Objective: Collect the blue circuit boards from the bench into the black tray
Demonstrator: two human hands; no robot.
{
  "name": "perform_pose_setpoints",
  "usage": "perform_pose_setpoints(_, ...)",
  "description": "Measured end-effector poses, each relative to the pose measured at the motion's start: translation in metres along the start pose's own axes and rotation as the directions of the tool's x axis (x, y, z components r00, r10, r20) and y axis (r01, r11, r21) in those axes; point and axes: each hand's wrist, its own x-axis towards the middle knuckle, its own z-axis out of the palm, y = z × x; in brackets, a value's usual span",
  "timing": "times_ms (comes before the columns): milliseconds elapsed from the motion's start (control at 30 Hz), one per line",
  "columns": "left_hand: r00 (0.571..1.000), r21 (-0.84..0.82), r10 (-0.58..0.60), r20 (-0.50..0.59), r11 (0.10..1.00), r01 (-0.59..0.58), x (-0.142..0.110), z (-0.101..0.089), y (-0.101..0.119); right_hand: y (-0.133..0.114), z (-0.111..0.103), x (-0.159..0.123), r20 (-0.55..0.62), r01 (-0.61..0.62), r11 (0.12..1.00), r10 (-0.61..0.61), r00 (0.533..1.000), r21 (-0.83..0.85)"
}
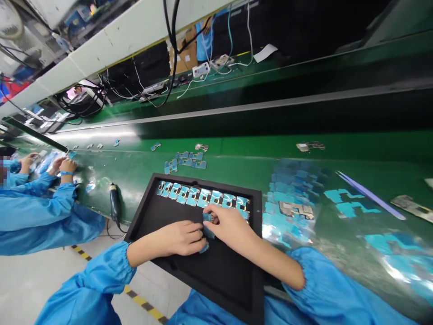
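My right hand [227,224] is closed in a pinch at a small blue-filmed circuit board [209,231], above the black foam tray [144,212]. Curled fingers of my left hand [182,238] meet it from the other side. A blue edge [204,247] shows under the left fingertips; whether it belongs to the same board I cannot tell. Along the tray's far side lies a row of several circuit boards [182,194] with shiny blue film. The tray tilts over the bench's near edge, close to my lap.
Blue film pieces [279,186] cover the green bench [237,164] at right, with a bare board [296,210] on them. Purple tweezers [372,196] lie farther right. More boards [191,159] sit behind the tray. A dark corded tool [115,203] and co-workers' hands [67,166] are at left.
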Motion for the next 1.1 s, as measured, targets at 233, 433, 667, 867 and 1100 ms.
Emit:
perform_pose_setpoints(233, 0.765, -0.286, -0.626, -0.155, 0.769, 0.572, -0.013, 0.025, 0.032, 0.018, 0.006, -0.015, -0.112, 0.204, 0.892, -0.269, 0.957, -0.402)
perform_pose_setpoints(433, 0.790, -0.180, -0.611, -0.061, 0.785, 0.593, -0.002, 0.032, 0.028, 0.027, 0.004, -0.023, -0.005, 0.290, 0.879, -0.315, 0.949, -0.379)
perform_pose_setpoints(667, 0.926, -0.219, -0.371, -0.075, 0.912, 0.348, -0.014, 0.025, -0.016, 0.018, 0.011, -0.021, -0.053, 0.253, 0.803, -0.333, 0.941, -0.539)
perform_pose_setpoints(867, 0.924, -0.218, -0.361, -0.121, 0.918, 0.330, -0.008, 0.033, -0.016, 0.021, -0.003, -0.042, -0.140, 0.167, 0.784, -0.308, 0.941, -0.598)
perform_pose_setpoints(1100, 0.934, -0.204, -0.350, -0.078, 0.922, 0.328, 0.007, 0.026, -0.013, 0.064, -0.046, -0.090, -0.317, 0.095, 0.778, -0.361, 0.877, -0.621)
